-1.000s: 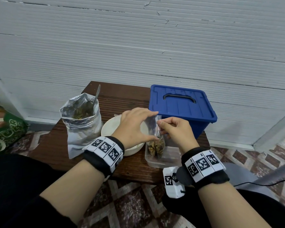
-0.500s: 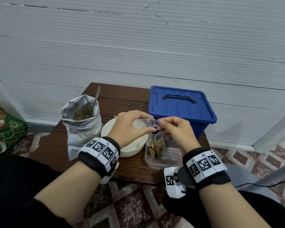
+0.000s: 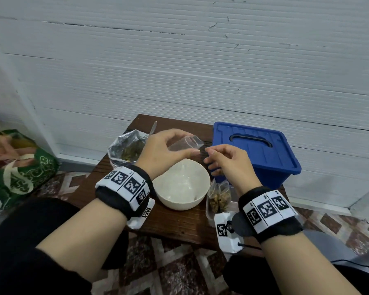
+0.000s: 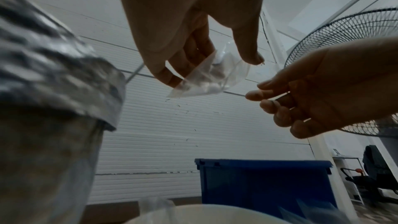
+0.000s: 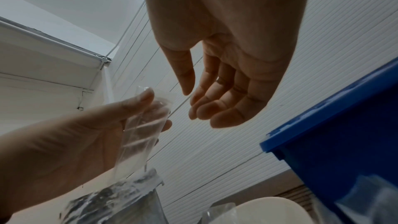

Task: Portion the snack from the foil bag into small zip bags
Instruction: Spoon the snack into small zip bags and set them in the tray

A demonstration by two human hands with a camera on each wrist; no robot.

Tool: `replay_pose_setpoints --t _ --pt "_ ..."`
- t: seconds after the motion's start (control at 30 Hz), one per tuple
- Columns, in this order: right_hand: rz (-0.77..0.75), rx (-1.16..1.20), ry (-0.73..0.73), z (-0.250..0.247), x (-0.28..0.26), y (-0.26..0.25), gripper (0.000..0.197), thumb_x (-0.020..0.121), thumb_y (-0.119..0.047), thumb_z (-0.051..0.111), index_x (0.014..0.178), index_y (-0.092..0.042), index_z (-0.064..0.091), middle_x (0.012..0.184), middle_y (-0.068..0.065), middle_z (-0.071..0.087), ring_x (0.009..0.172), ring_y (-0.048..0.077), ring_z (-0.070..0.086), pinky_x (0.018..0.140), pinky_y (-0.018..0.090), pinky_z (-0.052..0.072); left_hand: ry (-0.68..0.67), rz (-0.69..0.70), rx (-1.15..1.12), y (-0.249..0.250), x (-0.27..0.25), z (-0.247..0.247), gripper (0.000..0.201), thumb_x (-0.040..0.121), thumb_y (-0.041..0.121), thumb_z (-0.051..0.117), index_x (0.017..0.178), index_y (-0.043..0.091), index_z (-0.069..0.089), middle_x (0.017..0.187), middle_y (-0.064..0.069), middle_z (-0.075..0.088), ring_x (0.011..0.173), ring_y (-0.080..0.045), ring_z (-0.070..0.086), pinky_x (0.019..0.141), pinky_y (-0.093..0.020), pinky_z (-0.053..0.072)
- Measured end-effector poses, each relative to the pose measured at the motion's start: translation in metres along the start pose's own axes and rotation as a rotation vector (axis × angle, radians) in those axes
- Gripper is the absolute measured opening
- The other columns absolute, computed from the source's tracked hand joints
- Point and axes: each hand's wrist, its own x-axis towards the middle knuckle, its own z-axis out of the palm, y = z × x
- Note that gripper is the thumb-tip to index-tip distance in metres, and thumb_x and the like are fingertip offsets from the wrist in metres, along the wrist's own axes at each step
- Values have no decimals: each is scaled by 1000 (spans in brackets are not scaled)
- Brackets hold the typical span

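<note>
While I look down through the head camera, my left hand (image 3: 162,152) holds an empty small zip bag (image 3: 184,144) above the white bowl (image 3: 182,184), thumb and fingers curled round its clear film. My right hand (image 3: 226,165) hangs just beside it, fingers loosely bent and holding nothing. On the wooden table (image 3: 179,222) the foil bag (image 3: 127,151) stands open at the left with a spoon handle (image 3: 153,127) sticking out, and a filled zip bag (image 3: 218,196) sits in a clear tray by the blue box (image 3: 256,154).

From the left wrist view, the zip bag (image 4: 210,77) is pinched between thumb and fingertips (image 4: 170,78), crumpled and see-through. I cannot tell if its mouth is open. My right hand (image 4: 312,94) approaches with relaxed fingers, apart from the film.

From the right wrist view, the zip bag (image 5: 142,132) droops limp over the foil bag (image 5: 114,198), and my right hand (image 5: 226,81) is spread and bare.

I judge this film feather-light, soft and slippery, so it will collapse unless held taut. I would take the two lips at the zip strip, one in each hand, and pull them apart there.
</note>
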Motion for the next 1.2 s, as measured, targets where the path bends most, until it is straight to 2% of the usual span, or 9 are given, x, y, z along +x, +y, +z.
replay_pose_setpoints --t 0.3,0.4,0.53,0.67,0.8,0.87,1.03,1.13,1.2 --pt "-95 -5 -41 57 25 -32 10 92 -22 61 98 -19 67 83 5 69 64 10 59 64 29 53 198 -92 -60 1 2 -66 47 63 38 84 105 20 70 96 9 72 91 0 66 82 -15 50" --pt "-117 -68 -31 77 38 -35 17 88 -26 65 104 -20 65 92 6 68 73 14 62 63 30 54 300 -126 -51 -9 4 -89 43 67 36 84 104 21 70 96 9 72 92 -1 66 84 -18 51" --pt "-134 -179 -35 100 48 -38 39 86 -34 68 119 -16 62 88 -6 62 86 15 64 75 37 58 386 -159 -82 -28 7 -107 41 67 37 84 102 19 72 96 7 73 93 -5 67 90 -28 54" --pt "-159 -264 -32 116 52 -38 40 86 -39 66 118 -14 63 83 -11 59 92 20 64 88 43 53 344 -238 -67 -47 9 -114 54 61 48 86 105 22 70 99 5 73 96 -9 67 93 -36 53" --pt "-261 -390 -14 127 53 -34 24 92 -33 59 96 -12 69 76 -9 60 81 13 57 69 19 36 244 -310 4 -60 6 -114 41 63 46 85 96 29 66 104 6 70 103 -10 64 97 -39 50" --pt "-330 -446 10 133 53 -31 24 96 -26 54 96 -8 71 80 -2 66 80 13 56 64 17 30 215 -309 13 -63 5 -114 46 58 57 83 92 31 66 102 7 71 103 -11 64 97 -41 50" --pt "-624 -505 78 138 49 -35 17 96 -17 52 95 -12 69 92 3 67 88 15 58 76 22 38 212 -313 -59 -68 3 -113 61 48 71 76 92 29 70 96 9 73 99 -11 67 94 -43 52" --pt "-757 -637 -32 142 47 -29 16 95 -13 52 97 -8 67 90 7 65 86 22 57 77 28 40 189 -325 -75 -65 1 -114 51 55 61 80 92 28 70 92 11 73 95 -6 66 91 -41 53" --pt "-769 -710 -105 146 46 -18 18 93 -14 51 95 -7 67 84 9 63 81 27 57 73 33 41 178 -338 -89 -63 1 -115 39 65 49 82 93 26 68 90 11 73 76 1 64 74 -34 54"
